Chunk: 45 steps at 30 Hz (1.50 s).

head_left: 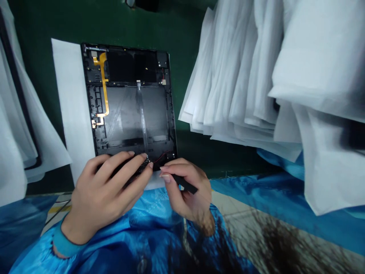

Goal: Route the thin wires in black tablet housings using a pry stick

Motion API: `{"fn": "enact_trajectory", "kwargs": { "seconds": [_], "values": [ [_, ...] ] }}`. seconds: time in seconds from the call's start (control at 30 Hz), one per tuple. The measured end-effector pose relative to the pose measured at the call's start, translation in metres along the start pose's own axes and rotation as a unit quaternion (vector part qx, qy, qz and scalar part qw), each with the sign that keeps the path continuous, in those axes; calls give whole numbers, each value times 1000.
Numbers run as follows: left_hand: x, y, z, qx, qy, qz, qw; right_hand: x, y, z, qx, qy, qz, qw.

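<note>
An opened black device housing (128, 114) lies on a white sheet, with an orange flex cable (105, 95) along its left side and a dark ribbon cable (142, 118) down its middle. Across the housing's near edge rests my left hand (111, 186), fingers spread over a small dark part at their tips that is mostly hidden. My right hand (185, 186) pinches a black flat-ended tool (185, 183) between thumb and fingers at the near right corner, close to a thin red wire (162, 155).
White foam sleeves (239, 76) stand in a row on the right of the green table (185, 30). More sleeves (19, 114) stand at the left. The white sheet (72, 95) sticks out left of the housing. A dark object (146, 4) sits at the far edge.
</note>
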<state>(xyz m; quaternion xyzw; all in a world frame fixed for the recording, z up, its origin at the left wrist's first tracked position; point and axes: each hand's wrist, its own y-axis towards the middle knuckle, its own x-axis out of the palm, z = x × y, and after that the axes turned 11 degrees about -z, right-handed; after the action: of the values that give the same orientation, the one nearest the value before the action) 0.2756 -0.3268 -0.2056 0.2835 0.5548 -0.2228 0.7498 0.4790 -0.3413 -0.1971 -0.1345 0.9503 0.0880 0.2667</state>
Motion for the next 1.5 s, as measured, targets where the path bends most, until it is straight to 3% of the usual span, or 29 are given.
{"fn": "enact_trajectory", "kwargs": {
  "seconds": [0.47, 0.7, 1.5],
  "values": [
    [-1, 2, -1, 18, -2, 9, 1000, -1, 1, -1, 5, 13, 0, 1000],
    [3, 0, -1, -11, -9, 6, 1000, -1, 2, -2, 8, 19, -9, 1000],
    [2, -2, 0, -19, -32, 1, 999, 0, 0, 0, 22, 40, -6, 999]
  ]
}}
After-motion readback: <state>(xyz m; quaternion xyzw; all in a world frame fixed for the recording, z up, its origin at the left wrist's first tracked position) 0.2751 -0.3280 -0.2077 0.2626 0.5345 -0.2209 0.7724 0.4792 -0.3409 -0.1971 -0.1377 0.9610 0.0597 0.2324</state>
